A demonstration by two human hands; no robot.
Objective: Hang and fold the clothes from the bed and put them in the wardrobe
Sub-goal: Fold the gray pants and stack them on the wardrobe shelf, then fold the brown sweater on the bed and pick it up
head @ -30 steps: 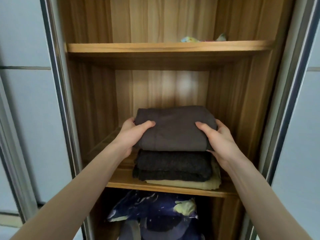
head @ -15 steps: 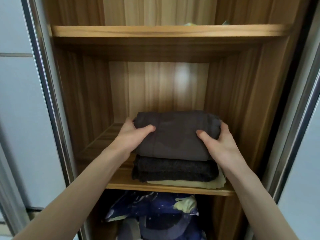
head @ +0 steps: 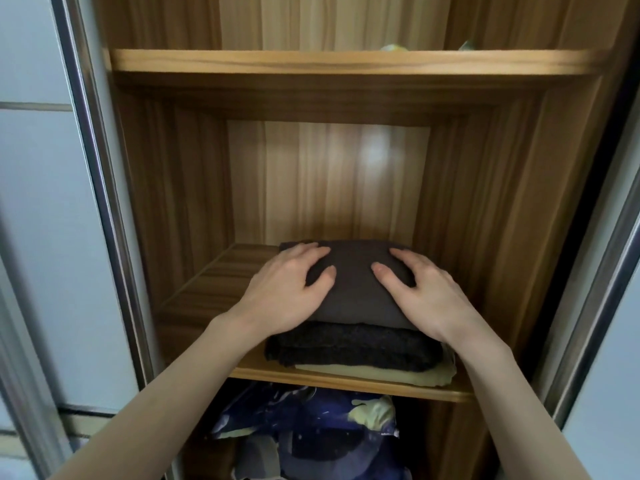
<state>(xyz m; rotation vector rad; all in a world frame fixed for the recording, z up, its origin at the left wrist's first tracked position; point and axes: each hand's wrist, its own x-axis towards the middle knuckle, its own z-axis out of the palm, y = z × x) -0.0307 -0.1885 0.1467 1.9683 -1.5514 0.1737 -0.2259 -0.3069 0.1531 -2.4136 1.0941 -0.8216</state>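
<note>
Now your left hand [head: 287,292] and your right hand [head: 420,292] both lie flat on the folded dark grey garment [head: 353,282] at the centre of the frame, fingers spread and fairly straight, pressing down on it; neither grip is clenched round anything. That garment tops a stack on the middle wooden shelf [head: 346,377] of the brown wood-grain wardrobe [head: 485,220]. Directly under it lies a folded black knitted garment [head: 349,346], and under that a folded pale yellow cloth [head: 398,374], whose edge juts out at the lower right of the pile. The stack sits toward the right side of the shelf, leaving bare board on the left. Below the shelf, at the bottom centre of the frame, a crumpled dark blue patterned fabric [head: 311,420] with pale yellow patches fills the lower compartment. On the upper wooden shelf [head: 346,62], a small bit of something yellowish-green [head: 391,47] peeks over the edge.
</note>
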